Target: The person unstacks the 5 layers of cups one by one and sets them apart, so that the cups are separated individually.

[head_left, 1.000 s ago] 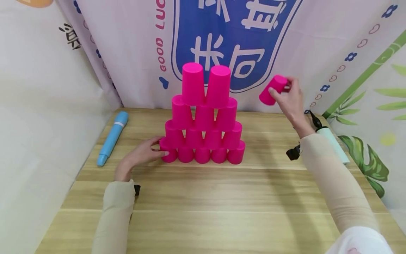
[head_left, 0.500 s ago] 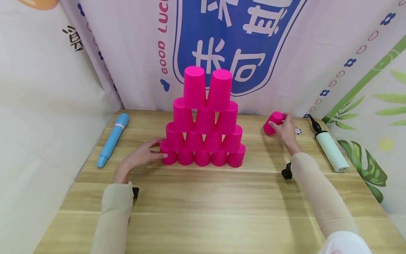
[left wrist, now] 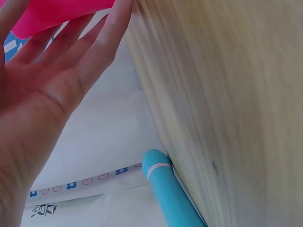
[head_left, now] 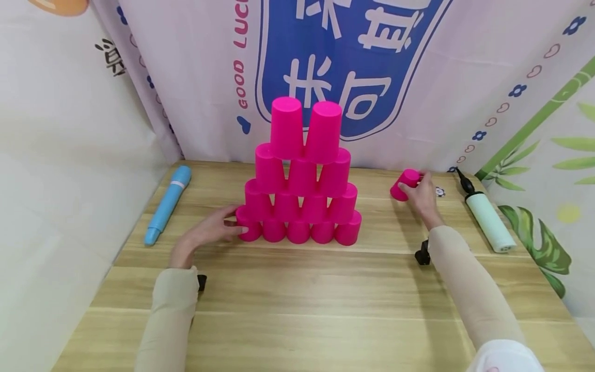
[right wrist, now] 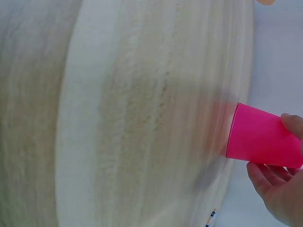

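Observation:
Pink cups (head_left: 302, 177), all upside down, form a four-row stack in the head view, with two cups on the top row. My left hand (head_left: 211, 227) is at the stack's bottom left corner, thumb in front and fingers behind the end cup (head_left: 249, 231). In the left wrist view part of that pink cup (left wrist: 66, 14) shows above my fingers. Right of the stack, my right hand (head_left: 422, 199) grips a separate pink cup (head_left: 404, 186) between thumb and fingers. This cup is mouth down, low at the table's back; whether its rim touches the wood I cannot tell.
A blue tube-shaped item (head_left: 168, 206) lies on the wooden table (head_left: 297, 305) at the left. At the right lies a pale green hand pump (head_left: 488, 219) with a black nozzle. A printed curtain (head_left: 200, 93) hangs right behind the table.
My right hand has brought its cup down from the air beside the stack to table level, moving only slightly in the last half second. My left hand stays at the bottom left cup.

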`<state>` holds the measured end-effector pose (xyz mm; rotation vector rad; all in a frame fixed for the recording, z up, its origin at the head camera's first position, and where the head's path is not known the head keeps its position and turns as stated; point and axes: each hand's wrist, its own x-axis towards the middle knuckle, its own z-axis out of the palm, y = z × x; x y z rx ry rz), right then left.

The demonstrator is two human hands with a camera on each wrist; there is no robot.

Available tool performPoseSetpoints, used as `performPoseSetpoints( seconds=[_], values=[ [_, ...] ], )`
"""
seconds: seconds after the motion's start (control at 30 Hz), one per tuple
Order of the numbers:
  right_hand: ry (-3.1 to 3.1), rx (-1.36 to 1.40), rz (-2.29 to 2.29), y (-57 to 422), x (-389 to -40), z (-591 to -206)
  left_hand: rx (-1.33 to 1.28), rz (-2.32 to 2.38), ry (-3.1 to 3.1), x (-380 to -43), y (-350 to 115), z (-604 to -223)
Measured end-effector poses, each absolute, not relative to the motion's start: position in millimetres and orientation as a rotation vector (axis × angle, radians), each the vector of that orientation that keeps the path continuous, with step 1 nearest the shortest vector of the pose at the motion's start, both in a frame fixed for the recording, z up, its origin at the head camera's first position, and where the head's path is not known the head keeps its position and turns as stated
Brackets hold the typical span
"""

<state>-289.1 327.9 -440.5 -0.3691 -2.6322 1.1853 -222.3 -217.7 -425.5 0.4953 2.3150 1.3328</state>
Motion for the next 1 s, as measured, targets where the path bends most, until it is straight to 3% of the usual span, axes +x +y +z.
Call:
performPoseSetpoints(
  seconds=[0.2, 0.47, 0.57, 0.73, 1.0],
  values=[
    [-2.565, -0.289, 1.146, 317.8, -281.4, -413.1, 0.488, 1.340, 2.297, -221.4, -216.5, -435.4],
    [-2.147, 0.335, 1.409, 202.8, -223.8, -255.7, 0.477, 1.336, 2.296, -223.3, -219.0, -431.2],
    [-2.250, 0.538, 1.384, 168.3, -209.8, -226.8, 0.475, 1.330, 2.305, -224.1, -219.6, -428.5],
    [-2.488, 0.619, 1.275, 134.3, -204.1, -206.1, 0.460, 1.330, 2.312, -224.9, -219.8, -428.0],
    [-2.538, 0.599, 1.365, 130.4, -211.2, -217.4, 0.458, 1.327, 2.305, -224.6, -218.8, -429.0]
  ],
)
